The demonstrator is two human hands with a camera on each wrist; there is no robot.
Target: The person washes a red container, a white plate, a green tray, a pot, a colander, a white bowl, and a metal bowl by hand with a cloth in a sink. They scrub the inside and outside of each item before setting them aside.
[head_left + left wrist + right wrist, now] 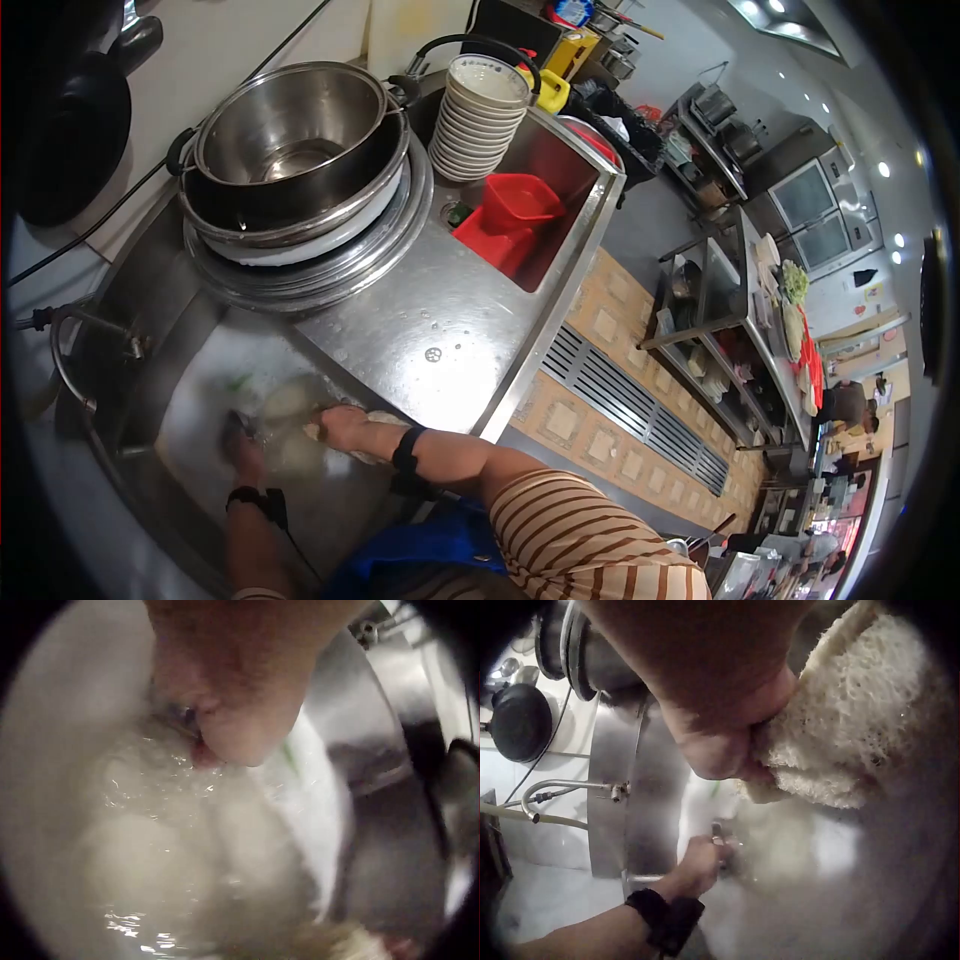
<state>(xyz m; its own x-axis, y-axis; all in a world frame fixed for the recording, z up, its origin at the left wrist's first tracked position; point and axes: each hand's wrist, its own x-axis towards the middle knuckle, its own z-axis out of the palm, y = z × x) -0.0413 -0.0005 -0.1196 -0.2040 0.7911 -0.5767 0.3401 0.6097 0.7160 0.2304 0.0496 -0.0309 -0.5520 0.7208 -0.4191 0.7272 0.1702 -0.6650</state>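
Note:
My right hand (345,428) grips a pale, fibrous loofah (862,712) over the cloudy water (210,380) in the steel sink (165,305). Lower in the basin, to its left, my left hand (245,455) is at the water's surface. The fingers of that hand curl round a dark, shiny handle-like piece (718,831), most of it hidden by the hand and the water. I cannot tell what it belongs to. A pale rounded shape (142,855) shows blurred under the ripples beside the left hand. A green scrap (238,382) floats close by.
Steel pots (290,130) are stacked over wide trays at the sink's far side. Beyond the metal counter (430,350) stand piled white bowls (475,125) and red plastic containers (520,200). A curved tap (62,350) reaches over the left edge; a black pan (75,140) hangs on the wall.

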